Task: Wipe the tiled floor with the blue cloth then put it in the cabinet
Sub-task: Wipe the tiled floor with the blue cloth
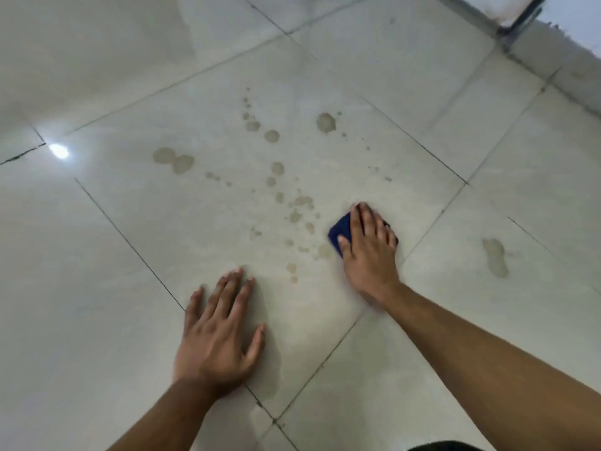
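Note:
The tiled floor [201, 222] is pale grey with dark grout lines and many brownish wet spots [326, 122] scattered over the middle tile. My right hand [369, 252] presses flat on the folded blue cloth [340, 231], which lies on the floor at the right edge of the spots; most of the cloth is hidden under the palm and fingers. My left hand [218, 336] rests flat on the floor with its fingers spread, nearer to me and to the left of the cloth, holding nothing. No cabinet is in view.
A longer brown stain [495, 257] marks the tile to the right. A dark metal frame [520, 17] and a low wall edge [559, 73] run along the top right corner. A bright light reflection [58, 151] shines at the left.

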